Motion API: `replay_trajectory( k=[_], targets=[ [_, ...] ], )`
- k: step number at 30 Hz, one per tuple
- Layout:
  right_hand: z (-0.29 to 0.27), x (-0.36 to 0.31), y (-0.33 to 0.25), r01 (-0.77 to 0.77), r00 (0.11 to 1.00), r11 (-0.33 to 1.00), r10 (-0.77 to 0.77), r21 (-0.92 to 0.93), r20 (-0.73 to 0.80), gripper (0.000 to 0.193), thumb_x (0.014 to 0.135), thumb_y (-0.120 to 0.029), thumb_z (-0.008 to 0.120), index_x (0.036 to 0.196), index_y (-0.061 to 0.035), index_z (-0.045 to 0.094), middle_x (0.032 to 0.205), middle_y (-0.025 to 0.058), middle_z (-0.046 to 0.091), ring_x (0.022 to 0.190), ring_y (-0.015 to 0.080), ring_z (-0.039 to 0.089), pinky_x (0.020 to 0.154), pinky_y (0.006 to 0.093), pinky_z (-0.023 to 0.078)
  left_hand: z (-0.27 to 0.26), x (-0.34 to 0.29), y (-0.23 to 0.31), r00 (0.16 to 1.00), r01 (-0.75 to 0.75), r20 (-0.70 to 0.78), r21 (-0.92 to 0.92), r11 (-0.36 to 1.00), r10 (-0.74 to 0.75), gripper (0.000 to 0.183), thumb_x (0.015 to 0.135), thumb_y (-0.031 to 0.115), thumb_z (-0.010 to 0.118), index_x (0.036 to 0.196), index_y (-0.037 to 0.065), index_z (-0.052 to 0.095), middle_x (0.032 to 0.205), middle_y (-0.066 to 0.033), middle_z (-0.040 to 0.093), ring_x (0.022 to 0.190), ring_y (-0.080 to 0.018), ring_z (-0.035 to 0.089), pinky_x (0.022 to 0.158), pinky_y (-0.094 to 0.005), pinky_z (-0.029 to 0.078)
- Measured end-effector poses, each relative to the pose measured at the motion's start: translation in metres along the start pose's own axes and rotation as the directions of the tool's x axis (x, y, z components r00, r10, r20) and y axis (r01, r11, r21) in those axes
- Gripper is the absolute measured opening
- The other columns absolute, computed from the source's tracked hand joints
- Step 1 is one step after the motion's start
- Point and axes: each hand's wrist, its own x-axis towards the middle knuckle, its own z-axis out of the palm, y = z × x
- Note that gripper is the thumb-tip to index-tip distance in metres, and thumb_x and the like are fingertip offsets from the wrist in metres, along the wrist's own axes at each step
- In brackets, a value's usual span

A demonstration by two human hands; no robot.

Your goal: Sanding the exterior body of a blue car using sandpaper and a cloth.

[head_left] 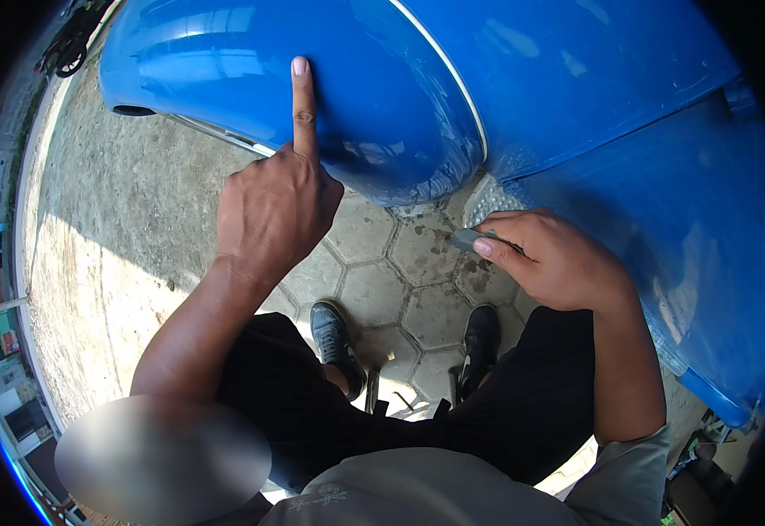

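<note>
Curved blue car bodywork [251, 39] fills the upper part of the head view, with dull, scuffed patches along its lower rounded edge. My left hand [277, 193] points forward over this rounded fender. Its index finger is stretched out with the tip on or just over the paint, the other fingers are curled under, and it holds nothing. Between the thumb and fingers of my right hand [566, 259] is a small flat grey piece of sandpaper [464, 238], partly hidden by the grip. That hand is apart from the fender, beside the lower blue panel.
A pale trim strip [448, 61] runs between the fender and the larger blue panel [575, 79]. Below lie hexagonal paving stones [371, 294] with wet spots. My shoes [332, 337] rest on them. A wheeled vehicle [71, 57] stands at the far left.
</note>
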Motion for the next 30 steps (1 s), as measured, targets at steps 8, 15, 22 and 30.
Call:
replay_trajectory(
  k=[8, 15, 22, 30],
  targets=[
    [0.003, 0.005, -0.003, -0.02, 1.0, 1.0, 0.02, -0.02, 0.0, 0.049, 0.129, -0.037, 0.065, 0.102, 0.0036, 0.064, 0.084, 0.0229, 0.058, 0.081, 0.0446, 0.06, 0.081, 0.0557, 0.051, 0.014, -0.007, 0.007, 0.997, -0.004, 0.08, -0.015, 1.0, 0.005, 0.135, 0.102, 0.023, 0.08, 0.198, 0.01, -0.013, 0.083, -0.0215, 0.084, 0.069, -0.0419, 0.083, 0.069, -0.0529, 0.069],
    [-0.005, 0.011, 0.004, -0.117, 0.993, 0.993, 0.117, -0.014, 0.031, 0.05, 0.13, -0.042, 0.064, 0.113, 0.0048, 0.076, 0.086, 0.018, 0.067, 0.076, 0.0312, 0.059, 0.08, 0.0512, 0.054, 0.013, -0.018, -0.002, 0.96, -0.277, -0.033, -0.248, 0.929, 0.277, 0.092, 0.108, 0.024, 0.077, 0.192, 0.018, 0.039, 0.097, -0.0198, 0.088, 0.08, -0.0395, 0.085, 0.077, -0.0493, 0.071],
    [0.004, 0.033, 0.009, 0.045, 0.956, 0.958, 0.041, 0.284, -0.291, 0.044, 0.132, -0.037, 0.064, 0.13, 0.002, 0.083, 0.1, 0.0116, 0.076, 0.088, 0.0242, 0.069, 0.084, 0.0428, 0.056, -0.047, 0.002, -0.072, 0.846, -0.205, -0.469, -0.723, 0.66, -0.252, 0.029, 0.129, 0.025, 0.07, 0.144, 0.008, 0.088, 0.101, -0.0004, 0.079, 0.096, -0.0065, 0.075, 0.088, -0.033, 0.066],
    [0.004, 0.122, -0.034, 0.258, 0.453, 0.752, -0.648, -0.606, -0.612, 0.047, 0.123, -0.023, 0.074, 0.169, -0.0112, 0.076, 0.173, 0.0082, 0.073, 0.157, 0.0334, 0.07, 0.124, 0.0474, 0.053, -0.057, 0.083, -0.086, 0.632, -0.147, -0.753, -0.348, 0.926, -0.183, 0.054, 0.123, 0.023, 0.069, 0.174, 0.007, 0.063, 0.178, -0.0272, 0.06, 0.17, -0.0485, 0.054, 0.145, -0.0584, 0.036]
  ],
)
